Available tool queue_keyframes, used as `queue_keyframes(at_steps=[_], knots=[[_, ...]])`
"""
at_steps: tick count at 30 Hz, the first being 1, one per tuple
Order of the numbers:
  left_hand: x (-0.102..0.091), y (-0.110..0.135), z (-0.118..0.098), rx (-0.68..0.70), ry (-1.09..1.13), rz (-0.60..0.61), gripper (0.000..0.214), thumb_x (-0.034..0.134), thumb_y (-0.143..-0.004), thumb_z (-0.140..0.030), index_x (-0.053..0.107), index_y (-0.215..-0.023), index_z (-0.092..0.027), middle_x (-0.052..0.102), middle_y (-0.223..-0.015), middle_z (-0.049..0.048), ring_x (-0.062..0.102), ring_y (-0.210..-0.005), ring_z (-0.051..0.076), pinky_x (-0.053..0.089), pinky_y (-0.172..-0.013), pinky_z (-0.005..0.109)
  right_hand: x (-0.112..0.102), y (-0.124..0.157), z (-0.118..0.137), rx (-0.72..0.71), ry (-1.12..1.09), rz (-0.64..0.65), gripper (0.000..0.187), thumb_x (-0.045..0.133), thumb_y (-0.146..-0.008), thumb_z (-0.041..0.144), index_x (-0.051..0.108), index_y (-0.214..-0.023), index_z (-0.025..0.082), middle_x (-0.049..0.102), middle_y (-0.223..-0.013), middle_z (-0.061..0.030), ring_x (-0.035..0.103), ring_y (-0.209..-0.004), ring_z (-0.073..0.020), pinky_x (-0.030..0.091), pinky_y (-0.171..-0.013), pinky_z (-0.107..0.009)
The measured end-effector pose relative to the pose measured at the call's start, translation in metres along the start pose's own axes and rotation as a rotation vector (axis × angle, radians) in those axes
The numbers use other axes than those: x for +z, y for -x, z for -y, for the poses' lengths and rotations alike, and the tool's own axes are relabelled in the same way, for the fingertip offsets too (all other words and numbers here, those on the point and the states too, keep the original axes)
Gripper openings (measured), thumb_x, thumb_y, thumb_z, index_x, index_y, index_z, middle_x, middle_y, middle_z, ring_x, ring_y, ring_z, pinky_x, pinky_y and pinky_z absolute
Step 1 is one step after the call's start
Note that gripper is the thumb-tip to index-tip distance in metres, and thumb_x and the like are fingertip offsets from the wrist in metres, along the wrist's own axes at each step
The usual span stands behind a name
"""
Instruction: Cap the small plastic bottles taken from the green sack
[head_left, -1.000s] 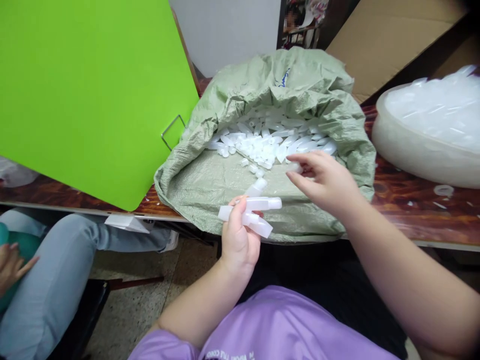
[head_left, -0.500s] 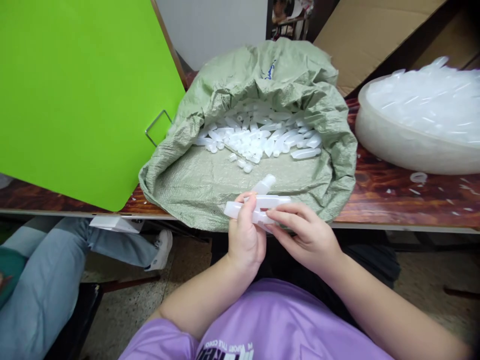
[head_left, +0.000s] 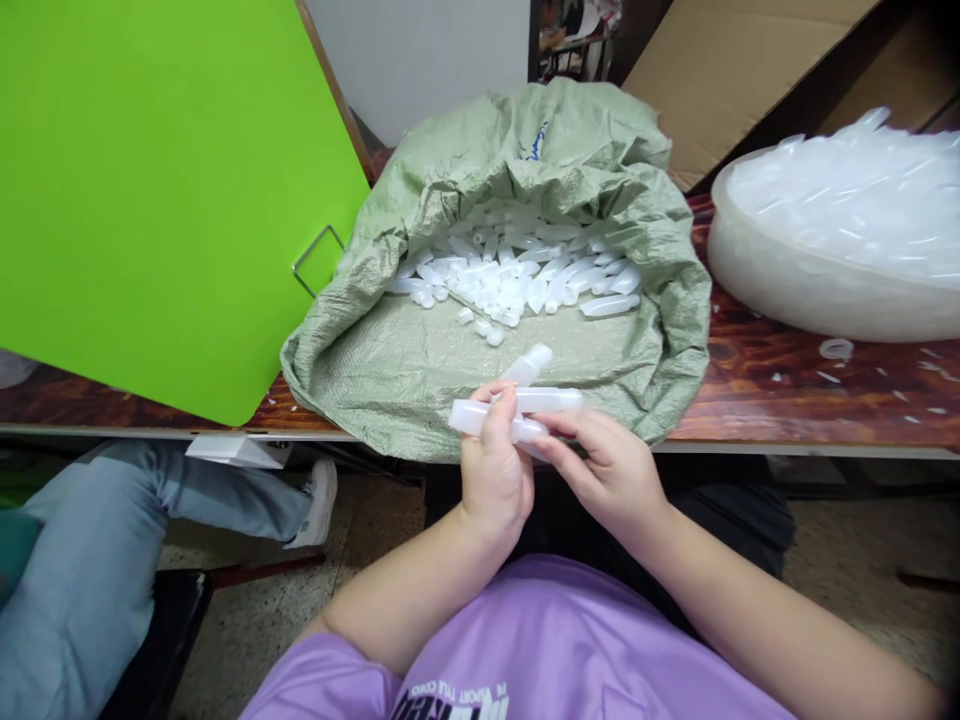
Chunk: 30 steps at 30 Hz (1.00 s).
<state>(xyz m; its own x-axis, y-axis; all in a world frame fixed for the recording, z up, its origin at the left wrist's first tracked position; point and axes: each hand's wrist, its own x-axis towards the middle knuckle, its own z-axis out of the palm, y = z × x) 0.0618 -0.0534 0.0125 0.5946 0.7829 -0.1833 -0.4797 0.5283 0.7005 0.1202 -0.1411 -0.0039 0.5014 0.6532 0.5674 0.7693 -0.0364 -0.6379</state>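
While the left hand (head_left: 496,470) grips white tubes (head_left: 551,400) over the sack (head_left: 390,370), the right hand (head_left: 611,475) pinching one end, one long axis runs nine-to-three; another points toward two. On the brown table (head_left: 757,415), a heaped bowl (head_left: 787,297) stands at two o'clock.

Tubes, transl. white plastic, approx. 3 showing, all in L hand (head_left: 495,475). Top tube (head_left: 526,367): tilted, free end w/ collar twd 1–2 o'clock. Mid tube (head_left: 547,399): approx. horiz., just below top one, free end at 3 o'clock, nr R hand (head_left: 611,465). Low tube (head_left: 467,416): lies across under L thumb, blunt end twd 9 o'clock; pt twd 4 o'clock at R fingertips, 1 pc or 2 unclear (thumb covers).
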Motion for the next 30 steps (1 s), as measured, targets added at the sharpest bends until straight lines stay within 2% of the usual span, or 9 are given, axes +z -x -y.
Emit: queue_keyframes(at_steps=[3,7,11,13,17,21,23,26,30], knots=[[0.002,0.001,0.000,-0.030,0.001,0.009,0.015,0.062,-0.075,-0.022,0.051,-0.083,-0.018,0.055,-0.073,-0.0030,0.054,-0.065,0.007,0.042,-0.063,0.018,0.002,-0.001,0.000,0.022,0.034,0.016,0.014,0.046,-0.090,0.024,0.059,-0.094,0.020,0.065,-0.088,-0.0058,0.061,-0.082,-0.0173,0.049,-0.074,-0.032],[0.003,-0.002,-0.001,-0.034,-0.005,-0.010,0.017,0.062,-0.074,-0.026,0.051,-0.085,-0.018,0.056,-0.073,-0.0027,0.055,-0.065,0.009,0.043,-0.063,0.020,0.007,0.002,-0.002,-0.070,0.019,-0.005,0.032,0.056,-0.084,0.030,0.047,-0.114,0.020,0.061,-0.102,-0.0090,0.059,-0.093,-0.0195,0.050,-0.079,-0.034],[0.002,-0.006,-0.001,-0.036,0.018,-0.015,0.016,0.062,-0.073,-0.024,0.052,-0.083,-0.017,0.055,-0.073,-0.0027,0.055,-0.065,0.008,0.042,-0.063,0.019,0.008,0.003,-0.003,-0.025,0.115,0.082,0.019,0.050,-0.088,0.029,0.051,-0.105,0.021,0.063,-0.094,-0.0073,0.060,-0.086,-0.0196,0.049,-0.076,-0.035],[0.001,-0.006,-0.001,-0.055,0.011,-0.021,0.016,0.062,-0.073,-0.024,0.052,-0.083,-0.017,0.056,-0.073,-0.0024,0.056,-0.065,0.008,0.043,-0.063,0.019,0.009,0.004,-0.004,0.001,0.134,0.103,0.021,0.050,-0.088,0.033,0.051,-0.105,0.019,0.062,-0.094,-0.0083,0.059,-0.086,-0.0205,0.050,-0.075,-0.035],[-0.001,-0.005,-0.001,-0.020,-0.005,-0.026,0.015,0.062,-0.076,-0.027,0.053,-0.084,-0.017,0.058,-0.073,-0.0022,0.057,-0.065,0.009,0.044,-0.064,0.020,0.012,0.006,-0.006,-0.093,0.008,-0.038,0.039,0.059,-0.083,0.028,0.041,-0.117,0.020,0.057,-0.105,-0.0100,0.057,-0.096,-0.0198,0.051,-0.078,-0.033],[-0.002,-0.005,-0.001,-0.014,0.035,-0.014,0.012,0.062,-0.075,-0.022,0.054,-0.082,-0.016,0.059,-0.074,-0.0021,0.058,-0.068,0.008,0.044,-0.066,0.019,0.013,0.004,-0.005,-0.012,0.013,0.085,0.012,0.048,-0.089,0.024,0.050,-0.100,0.021,0.059,-0.090,-0.0056,0.058,-0.085,-0.0168,0.050,-0.073,-0.031],[-0.003,-0.006,-0.001,-0.045,0.021,-0.031,0.013,0.061,-0.076,-0.023,0.054,-0.084,-0.016,0.059,-0.075,-0.0016,0.058,-0.068,0.009,0.045,-0.065,0.020,0.013,0.004,-0.005,0.014,0.001,0.082,0.018,0.050,-0.088,0.029,0.049,-0.104,0.019,0.058,-0.093,-0.0075,0.057,-0.085,-0.0177,0.050,-0.072,-0.031],[-0.004,-0.007,-0.001,-0.016,0.002,-0.048,0.014,0.061,-0.077,-0.025,0.054,-0.085,-0.017,0.059,-0.075,-0.0015,0.059,-0.067,0.009,0.045,-0.064,0.020,0.015,0.005,-0.005,-0.048,-0.014,0.006,0.035,0.056,-0.085,0.030,0.043,-0.115,0.017,0.056,-0.104,-0.0112,0.056,-0.094,-0.0194,0.050,-0.077,-0.032],[-0.005,-0.009,0.000,-0.024,0.031,-0.046,0.013,0.062,-0.075,-0.023,0.054,-0.083,-0.015,0.060,-0.075,-0.0011,0.059,-0.068,0.009,0.045,-0.066,0.020,0.016,0.005,-0.005,0.030,-0.002,0.093,0.011,0.045,-0.091,0.026,0.051,-0.096,0.019,0.058,-0.087,-0.0054,0.057,-0.081,-0.0158,0.049,-0.071,-0.029]])
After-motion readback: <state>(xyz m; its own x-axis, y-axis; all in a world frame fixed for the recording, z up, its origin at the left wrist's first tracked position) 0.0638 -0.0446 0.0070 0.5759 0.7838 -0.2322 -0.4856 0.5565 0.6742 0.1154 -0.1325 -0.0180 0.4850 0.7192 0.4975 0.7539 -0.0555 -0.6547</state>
